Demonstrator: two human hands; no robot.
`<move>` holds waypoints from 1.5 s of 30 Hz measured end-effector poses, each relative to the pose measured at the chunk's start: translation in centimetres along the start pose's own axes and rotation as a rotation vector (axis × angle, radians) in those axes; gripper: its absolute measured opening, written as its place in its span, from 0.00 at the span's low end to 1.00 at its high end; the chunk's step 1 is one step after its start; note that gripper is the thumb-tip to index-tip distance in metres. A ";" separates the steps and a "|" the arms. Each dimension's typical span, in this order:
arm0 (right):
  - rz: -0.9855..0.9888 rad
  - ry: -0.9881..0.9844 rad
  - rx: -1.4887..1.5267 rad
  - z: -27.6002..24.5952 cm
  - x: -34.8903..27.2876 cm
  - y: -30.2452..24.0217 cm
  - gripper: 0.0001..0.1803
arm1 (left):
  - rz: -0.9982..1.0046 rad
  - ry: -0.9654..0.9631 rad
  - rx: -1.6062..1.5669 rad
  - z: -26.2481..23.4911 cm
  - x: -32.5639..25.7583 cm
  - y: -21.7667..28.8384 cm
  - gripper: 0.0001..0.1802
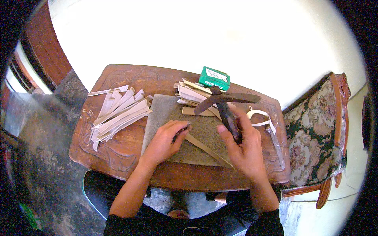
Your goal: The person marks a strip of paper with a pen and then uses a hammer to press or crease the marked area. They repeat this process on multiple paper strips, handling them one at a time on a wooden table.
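My right hand point(247, 145) grips a hammer point(228, 120) by its dark handle. The hammer's long rusty head point(236, 98) is raised over the far right part of a grey stone slab point(165, 112). On the slab's left side my left hand point(165, 141) is closed, thumb and fingers pressed around a small dark object point(179, 133); its kind is not clear. A narrow tan strip point(208, 149) runs from beside the left thumb slantwise across the slab toward the right wrist. Whether the left fingers also pinch its end cannot be told.
Pale flat strips point(122, 118) lie piled at the left of the carved wooden table point(118, 159). Another strip bundle point(191, 94) lies beyond the slab, beside a green box point(214, 78). A curled white band point(260, 113) rests at right. A floral chair point(311, 129) adjoins the table.
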State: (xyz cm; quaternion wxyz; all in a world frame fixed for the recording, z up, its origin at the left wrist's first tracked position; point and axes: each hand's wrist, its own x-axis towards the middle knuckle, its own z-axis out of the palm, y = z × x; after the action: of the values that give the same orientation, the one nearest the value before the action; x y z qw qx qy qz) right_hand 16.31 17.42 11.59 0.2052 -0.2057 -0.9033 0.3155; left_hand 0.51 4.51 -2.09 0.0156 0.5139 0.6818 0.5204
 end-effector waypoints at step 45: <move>0.022 0.022 0.149 1.8 -3.6 3.5 0.21 | -0.118 0.004 0.001 0.3 -0.1 -0.4 0.07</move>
State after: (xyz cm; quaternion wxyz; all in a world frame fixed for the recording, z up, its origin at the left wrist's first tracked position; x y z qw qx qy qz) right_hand 19.25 17.26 7.17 0.2263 -0.2030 -0.8729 0.3817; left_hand 0.45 4.70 -2.60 0.0447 0.4719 0.7113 0.5191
